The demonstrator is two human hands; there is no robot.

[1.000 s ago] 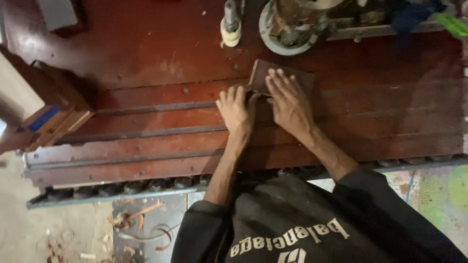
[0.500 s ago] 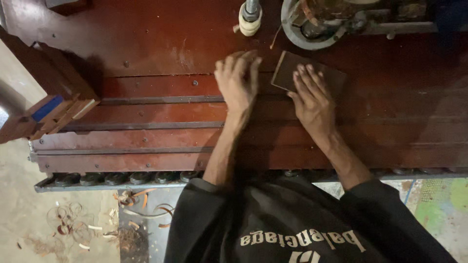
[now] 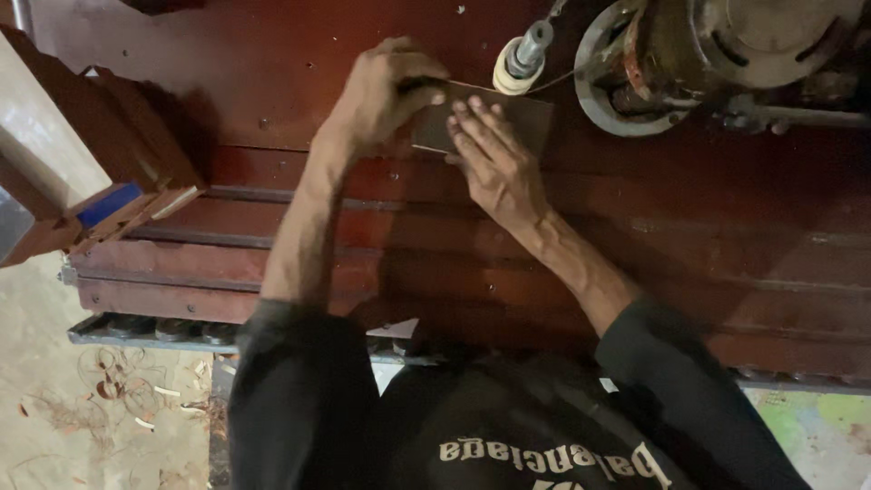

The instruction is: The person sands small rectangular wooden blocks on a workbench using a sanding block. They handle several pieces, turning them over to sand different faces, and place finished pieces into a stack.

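A small flat dark wooden piece (image 3: 517, 118) lies on the red-brown machine table (image 3: 272, 82). My left hand (image 3: 381, 91) grips its left end with curled fingers. My right hand (image 3: 490, 159) presses flat on top of it, fingers spread and pointing away from me. The piece's far edge sits close to an upright spindle with a pale cutter ring (image 3: 522, 59).
A round metal machine housing (image 3: 689, 54) stands at the back right. A stack of red-brown wooden blocks with a blue strip (image 3: 109, 204) sits at the left. Grooved rails (image 3: 227, 245) run along the table's near side. Wood shavings (image 3: 118, 390) litter the floor.
Both hands have slid the wooden piece away from me toward the spindle. My left hand has gone from lying flat beside the piece to gripping its left end.
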